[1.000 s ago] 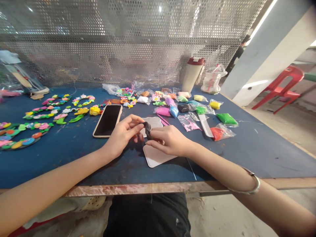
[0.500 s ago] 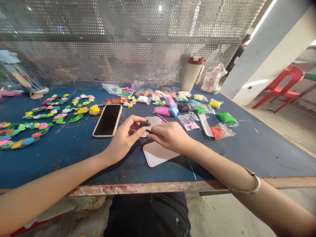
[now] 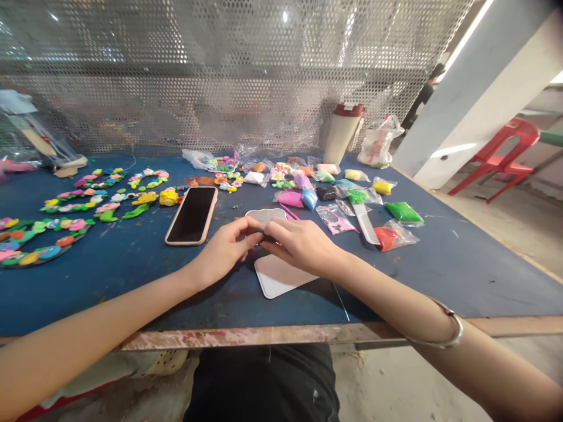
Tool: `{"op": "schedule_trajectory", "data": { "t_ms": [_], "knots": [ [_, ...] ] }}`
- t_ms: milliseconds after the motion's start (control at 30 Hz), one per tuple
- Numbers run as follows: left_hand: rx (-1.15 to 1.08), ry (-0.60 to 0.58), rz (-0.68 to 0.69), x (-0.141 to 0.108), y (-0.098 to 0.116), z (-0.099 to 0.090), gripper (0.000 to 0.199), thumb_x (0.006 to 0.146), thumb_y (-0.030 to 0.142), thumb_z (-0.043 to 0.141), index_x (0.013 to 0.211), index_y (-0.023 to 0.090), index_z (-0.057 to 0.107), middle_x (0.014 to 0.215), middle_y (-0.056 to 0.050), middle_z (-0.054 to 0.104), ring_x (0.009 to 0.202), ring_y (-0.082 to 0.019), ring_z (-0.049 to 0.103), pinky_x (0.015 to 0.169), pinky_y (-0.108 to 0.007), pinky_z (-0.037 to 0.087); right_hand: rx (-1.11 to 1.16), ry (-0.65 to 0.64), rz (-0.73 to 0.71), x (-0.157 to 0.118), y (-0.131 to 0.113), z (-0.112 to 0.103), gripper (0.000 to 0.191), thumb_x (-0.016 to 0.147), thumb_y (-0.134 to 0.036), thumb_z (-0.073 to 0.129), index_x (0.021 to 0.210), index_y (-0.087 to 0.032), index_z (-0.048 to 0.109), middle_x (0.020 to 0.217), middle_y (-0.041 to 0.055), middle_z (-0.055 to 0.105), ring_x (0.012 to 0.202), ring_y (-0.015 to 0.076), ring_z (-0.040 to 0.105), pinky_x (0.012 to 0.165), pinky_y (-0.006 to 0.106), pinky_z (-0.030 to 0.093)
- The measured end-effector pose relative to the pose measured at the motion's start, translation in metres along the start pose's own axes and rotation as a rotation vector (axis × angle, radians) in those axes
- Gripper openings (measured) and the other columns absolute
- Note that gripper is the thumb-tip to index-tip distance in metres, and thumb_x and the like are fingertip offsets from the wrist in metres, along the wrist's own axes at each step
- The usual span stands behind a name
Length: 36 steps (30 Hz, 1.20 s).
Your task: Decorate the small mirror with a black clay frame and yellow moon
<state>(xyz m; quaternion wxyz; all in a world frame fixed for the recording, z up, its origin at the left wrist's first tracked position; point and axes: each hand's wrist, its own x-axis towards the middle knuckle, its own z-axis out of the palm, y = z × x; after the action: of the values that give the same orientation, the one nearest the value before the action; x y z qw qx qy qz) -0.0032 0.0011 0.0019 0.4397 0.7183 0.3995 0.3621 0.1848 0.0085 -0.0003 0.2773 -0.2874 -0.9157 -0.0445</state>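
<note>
My left hand (image 3: 229, 245) and my right hand (image 3: 301, 243) meet fingertip to fingertip above the table. Pinched between them is a lump of dark grey modelling clay (image 3: 263, 237), mostly hidden by the fingers now. Both hands are closed on it. Behind and below the fingers lies a pale scalloped board (image 3: 265, 215), partly covered. A white rounded board (image 3: 281, 276) rests flat under my right hand, nearer to me. To the left of my left hand is a phone (image 3: 192, 215) with a dark screen.
Bagged coloured clay, such as a green packet (image 3: 403, 212) and a red packet (image 3: 387, 237), lies right of centre beside a white comb (image 3: 366, 223). Colourful clay-decorated frames (image 3: 65, 225) sit at left. A tumbler (image 3: 343, 133) stands before the perforated metal screen (image 3: 220, 88).
My hands have closed together, and the right fingers now meet the left ones. The dark clay, plainly visible before, is mostly covered.
</note>
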Motion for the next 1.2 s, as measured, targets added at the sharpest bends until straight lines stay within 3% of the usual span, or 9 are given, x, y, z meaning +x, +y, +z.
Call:
{"op": "schedule_trajectory", "data": {
  "t_ms": [133, 267, 333, 533, 633, 733, 867, 1033, 1200],
  "knots": [
    [-0.07, 0.105, -0.008, 0.003, -0.003, -0.003, 0.016, 0.082, 0.032, 0.063, 0.091, 0.018, 0.062, 0.075, 0.001, 0.058, 0.055, -0.01, 0.048, 0.053, -0.021, 0.042, 0.137, -0.039, 0.093, 0.0, -0.001, -0.003, 0.009, 0.089, -0.021, 0.049, 0.084, -0.018, 0.055, 0.064, 0.0003, 0.052, 0.055, 0.0126, 0.042, 0.051, 0.026, 0.019],
    [-0.15, 0.171, 0.018, 0.003, -0.005, -0.004, 0.015, 0.083, 0.03, 0.062, 0.094, 0.019, 0.064, 0.092, -0.003, 0.064, 0.079, -0.015, 0.059, 0.064, -0.022, 0.05, 0.226, -0.041, 0.201, -0.001, -0.001, -0.005, 0.019, 0.088, -0.022, 0.049, 0.069, -0.018, 0.051, 0.052, -0.0046, 0.04, 0.046, 0.0096, 0.032, 0.049, 0.026, 0.017],
    [-0.222, 0.179, 0.036, 0.002, -0.004, -0.003, 0.017, 0.082, 0.027, 0.064, 0.097, 0.019, 0.067, 0.103, -0.005, 0.067, 0.092, -0.018, 0.061, 0.073, -0.025, 0.052, 0.298, -0.027, 0.277, -0.001, -0.001, -0.005, 0.027, 0.091, -0.023, 0.045, 0.065, -0.018, 0.048, 0.05, -0.0048, 0.041, 0.045, 0.0087, 0.036, 0.049, 0.024, 0.021],
    [-0.302, -0.039, 0.047, -0.003, 0.004, -0.001, 0.045, 0.084, 0.021, 0.063, 0.128, 0.026, 0.057, 0.14, -0.002, 0.051, 0.129, -0.021, 0.047, 0.107, -0.032, 0.039, 0.57, -0.018, 0.404, 0.0, -0.002, 0.001, 0.026, 0.097, -0.032, 0.04, 0.075, -0.018, 0.046, 0.06, -0.0014, 0.063, 0.052, 0.0087, 0.059, 0.053, 0.019, 0.041],
    [-0.18, -0.069, 0.015, -0.005, 0.005, -0.001, 0.047, 0.086, 0.026, 0.061, 0.132, 0.026, 0.053, 0.145, -0.001, 0.045, 0.134, -0.022, 0.042, 0.111, -0.034, 0.034, 0.586, 0.035, 0.508, 0.0, 0.0, 0.004, 0.019, 0.092, -0.035, 0.05, 0.082, -0.019, 0.045, 0.054, -0.0045, 0.059, 0.045, 0.009, 0.056, 0.049, 0.02, 0.039],
    [-0.061, -0.148, -0.047, -0.006, 0.004, 0.001, 0.037, 0.087, 0.031, 0.059, 0.123, 0.022, 0.061, 0.133, -0.004, 0.058, 0.126, -0.024, 0.051, 0.107, -0.037, 0.038, 0.458, 0.121, 0.592, 0.0, 0.001, 0.003, 0.025, 0.082, -0.03, 0.065, 0.079, -0.021, 0.042, 0.047, -0.0099, 0.047, 0.041, 0.0079, 0.045, 0.047, 0.021, 0.032],
    [-0.023, -0.279, -0.089, -0.008, 0.005, 0.007, 0.025, 0.083, 0.031, 0.064, 0.104, 0.02, 0.07, 0.113, -0.006, 0.07, 0.106, -0.023, 0.063, 0.095, -0.036, 0.046, 0.416, 0.173, 0.478, 0.001, 0.001, 0.0, 0.022, 0.082, -0.024, 0.065, 0.083, -0.021, 0.043, 0.05, -0.0114, 0.041, 0.044, 0.0073, 0.038, 0.048, 0.02, 0.029],
    [-0.085, -0.154, -0.019, -0.006, 0.002, 0.008, 0.023, 0.081, 0.039, 0.065, 0.087, 0.017, 0.066, 0.09, -0.005, 0.07, 0.087, -0.021, 0.064, 0.082, -0.032, 0.048, 0.46, 0.152, 0.236, 0.0, 0.001, -0.002, 0.009, 0.092, -0.019, 0.049, 0.083, -0.018, 0.051, 0.072, -0.0015, 0.054, 0.062, 0.0098, 0.049, 0.059, 0.022, 0.038],
    [-0.119, -0.105, 0.011, -0.001, -0.003, 0.005, 0.04, 0.09, 0.053, 0.045, 0.094, 0.016, 0.06, 0.083, -0.005, 0.061, 0.077, -0.018, 0.057, 0.067, -0.028, 0.049, 0.513, 0.179, 0.057, 0.0, 0.002, -0.002, 0.012, 0.092, -0.014, 0.05, 0.09, -0.018, 0.061, 0.084, 0.0035, 0.055, 0.077, 0.0135, 0.053, 0.069, 0.026, 0.044]
  ]
}}
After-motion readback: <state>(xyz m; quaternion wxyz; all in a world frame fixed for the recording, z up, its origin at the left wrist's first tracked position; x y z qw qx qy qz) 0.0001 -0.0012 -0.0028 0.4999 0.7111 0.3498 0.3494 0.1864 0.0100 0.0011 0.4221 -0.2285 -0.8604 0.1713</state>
